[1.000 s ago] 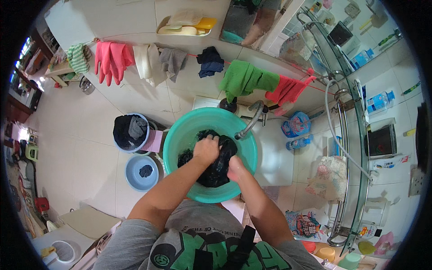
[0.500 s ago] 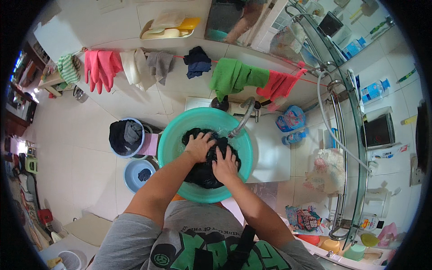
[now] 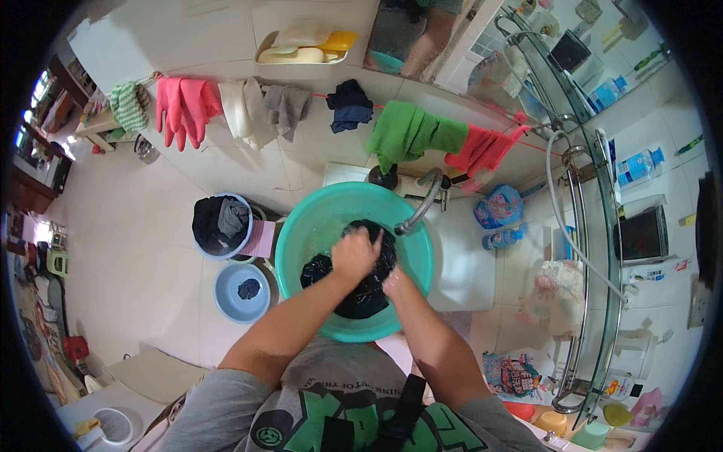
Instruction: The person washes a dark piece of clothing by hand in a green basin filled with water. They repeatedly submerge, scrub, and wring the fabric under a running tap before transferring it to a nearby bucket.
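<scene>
A wet black garment [image 3: 363, 297] lies bunched in a large green basin [image 3: 297, 200] with water in it. My left hand [image 3: 355, 256] is closed on the garment's upper part, its knuckles up and slightly blurred. Lower and to the right, my right hand [image 3: 392, 282] is against the same garment; black cloth covers its fingers, so their grip is hidden. Above the basin's right side curves a metal faucet [image 3: 422, 207].
Left of the basin stand a blue bucket [image 3: 247, 226] of dark clothes and a light blue basin [image 3: 226, 307] with a small dark cloth. Gloves [image 3: 183, 109] and cloths hang on a line behind. Bottles [image 3: 502, 239] and a glass shelf [image 3: 605, 301] are to the right.
My hands were spread flat on the garment. The left has closed and moved right; the right has sunk into the cloth. The garment is gathered up between them. The view has shifted slightly.
</scene>
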The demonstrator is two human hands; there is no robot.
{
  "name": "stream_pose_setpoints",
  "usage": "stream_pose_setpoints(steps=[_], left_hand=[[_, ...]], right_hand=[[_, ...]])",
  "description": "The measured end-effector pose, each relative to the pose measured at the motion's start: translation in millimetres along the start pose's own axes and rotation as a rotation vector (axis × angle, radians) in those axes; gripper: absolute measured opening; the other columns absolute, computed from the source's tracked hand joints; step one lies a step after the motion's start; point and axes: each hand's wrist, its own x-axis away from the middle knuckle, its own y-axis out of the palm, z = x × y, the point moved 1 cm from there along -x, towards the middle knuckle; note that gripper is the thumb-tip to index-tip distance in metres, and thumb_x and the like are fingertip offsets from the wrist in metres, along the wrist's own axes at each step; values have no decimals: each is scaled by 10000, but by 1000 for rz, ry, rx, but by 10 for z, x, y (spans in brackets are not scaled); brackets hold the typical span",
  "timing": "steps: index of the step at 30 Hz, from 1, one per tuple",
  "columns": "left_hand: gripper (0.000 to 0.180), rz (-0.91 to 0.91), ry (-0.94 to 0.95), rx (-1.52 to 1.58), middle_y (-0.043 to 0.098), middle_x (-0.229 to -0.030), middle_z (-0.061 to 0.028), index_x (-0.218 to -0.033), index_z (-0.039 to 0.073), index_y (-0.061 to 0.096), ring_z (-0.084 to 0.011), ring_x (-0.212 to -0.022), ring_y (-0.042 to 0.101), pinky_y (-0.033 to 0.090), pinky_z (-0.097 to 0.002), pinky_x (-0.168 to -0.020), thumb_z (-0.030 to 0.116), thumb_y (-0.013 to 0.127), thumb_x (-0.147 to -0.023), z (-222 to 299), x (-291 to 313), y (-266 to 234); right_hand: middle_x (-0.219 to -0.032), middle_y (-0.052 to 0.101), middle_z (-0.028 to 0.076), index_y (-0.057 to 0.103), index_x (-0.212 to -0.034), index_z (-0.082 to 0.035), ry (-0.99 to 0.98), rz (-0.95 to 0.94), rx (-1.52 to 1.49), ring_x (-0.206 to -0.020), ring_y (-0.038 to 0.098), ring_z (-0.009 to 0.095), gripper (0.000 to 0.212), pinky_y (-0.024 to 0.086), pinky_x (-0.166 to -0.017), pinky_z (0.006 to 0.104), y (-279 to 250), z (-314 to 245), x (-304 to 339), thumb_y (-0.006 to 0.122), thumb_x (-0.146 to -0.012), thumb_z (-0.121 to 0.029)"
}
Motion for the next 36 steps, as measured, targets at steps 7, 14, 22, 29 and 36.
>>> stream_pose_setpoints(steps=[7, 14, 22, 29, 36], left_hand=[[357, -372, -8, -519, 457, -1448, -172, -1258, 64, 590, -338, -1327, 460, 437, -567, -998, 265, 458, -994, -510, -379, -295], [622, -272, 756, -406, 378, -1527, -147, -1338, 55, 536, -354, -1432, 317, 332, -613, -1099, 331, 694, -804, -415, -75, -56], [573, -179, 68, 3, 597, -1232, -212, -1240, 4, 562, -366, -1059, 630, 531, -452, -903, 224, 782, -759, -676, -429, 523], [480, -244, 92, 655, 697, -974, -302, -1124, 14, 694, -417, -881, 702, 558, -447, -816, 378, 744, -815, 42, 73, 193], [302, -150, 153, -241, 695, -1024, -180, -1099, 77, 589, -372, -952, 683, 554, -478, -810, 251, 661, -864, -592, -308, -256]], right_hand=[[-1217, 631, 168, 568, -1334, -12, -435, 95, 991, -1121, 611, 335, 499, 481, -975, 432, 311, -560, 903, 655, -928, -288], [-1524, 290, 321, 354, -1504, -44, -682, 214, 1776, -1326, 385, 526, 755, 351, -1117, 527, 324, -315, 1152, 697, -849, -198], [-1403, 427, 291, 431, -1425, -18, -454, 461, 1400, -1246, 466, 445, 570, 392, -1067, 512, 254, -99, 74, 565, -894, -175], [-1176, 665, 159, 613, -1243, -43, -88, 109, -351, -1077, 636, 346, 634, 494, -962, 485, -159, 76, -297, 386, -957, -561], [-1330, 586, 161, 501, -1390, 36, -100, 96, 637, -1221, 543, 256, 593, 439, -1005, 379, 505, -288, 650, 517, -1003, -413]])
